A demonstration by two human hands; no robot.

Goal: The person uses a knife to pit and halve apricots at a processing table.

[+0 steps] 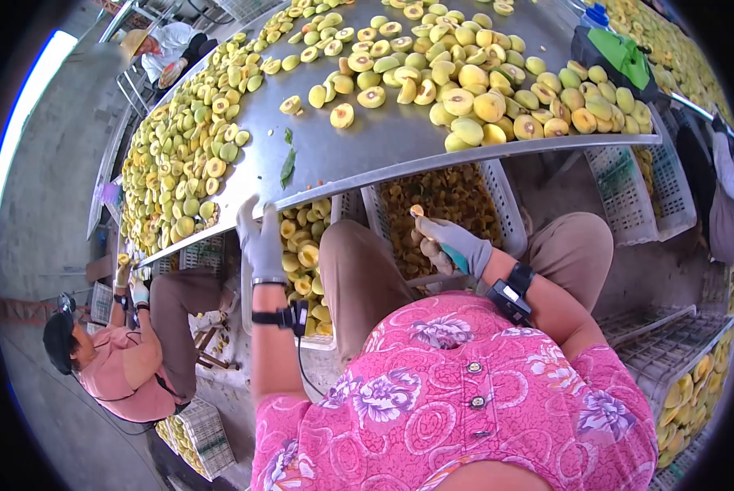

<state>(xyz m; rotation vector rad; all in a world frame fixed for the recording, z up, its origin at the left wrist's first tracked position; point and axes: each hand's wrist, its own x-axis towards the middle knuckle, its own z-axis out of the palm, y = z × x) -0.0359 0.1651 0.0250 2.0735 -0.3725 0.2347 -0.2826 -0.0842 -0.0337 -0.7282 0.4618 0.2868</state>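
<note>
My left hand (260, 241), in a pale grey glove, is raised at the metal table's front edge (359, 176). Its fingers are apart and nothing shows in them. Just beside it, under the edge, is a crate of yellow fruit halves (305, 254). My right hand (457, 245), gloved too, is closed in front of my lap, above a crate of brown fruit pits and scraps (444, 200). A small pale orange piece (417, 211) shows at its fingertips; I cannot make out what it is. Yellow-green stone fruit halves (457, 102) lie heaped on the table.
More fruit halves (178, 164) cover the table's left side, and green leaves (288, 164) lie near the edge. A co-worker in pink (129, 360) sits at left; another person (166, 53) is farther back. Crates (641, 188) stand at right, one with fruit (698, 393).
</note>
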